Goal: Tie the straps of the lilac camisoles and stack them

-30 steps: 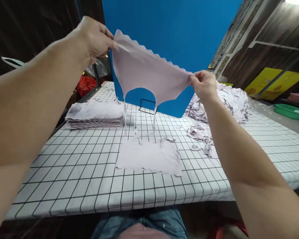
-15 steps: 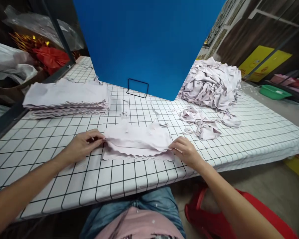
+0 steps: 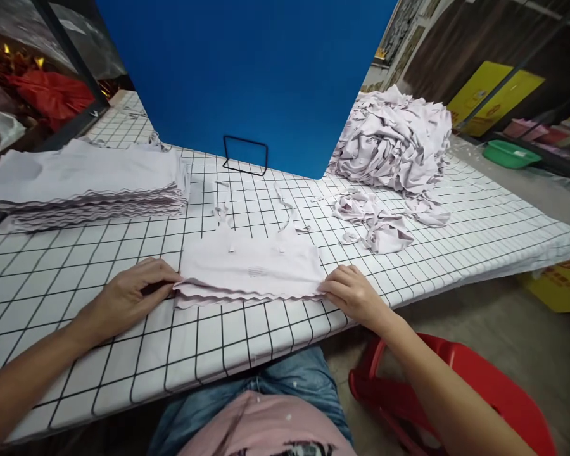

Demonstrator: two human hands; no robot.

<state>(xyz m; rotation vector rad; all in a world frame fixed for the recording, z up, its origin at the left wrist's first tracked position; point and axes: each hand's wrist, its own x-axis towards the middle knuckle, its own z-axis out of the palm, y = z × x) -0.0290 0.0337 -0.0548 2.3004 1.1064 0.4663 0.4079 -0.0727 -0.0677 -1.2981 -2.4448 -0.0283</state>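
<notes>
A pale pinkish camisole top with thin straps and wavy hems lies flat on the checked tablecloth in front of me, its straps pointing away. My left hand pinches the left corner of its near hem between thumb and fingers. At the opposite corner, my right hand has its fingers closed on the hem. Between both hands the upper layer's edge runs almost straight, with the lower layer's wavy edge showing just below it. A small printed patch is visible at the middle of the cloth.
Folded matching tops form a stack on the left. A large crumpled heap of the same fabric sits at the back right, with loose pieces before it. A blue board stands behind; a red stool is below right.
Both hands have drawn the upper layer's hem toward me, so the top lies flatter and its printed patch shows. The view has shifted slightly to the right.
</notes>
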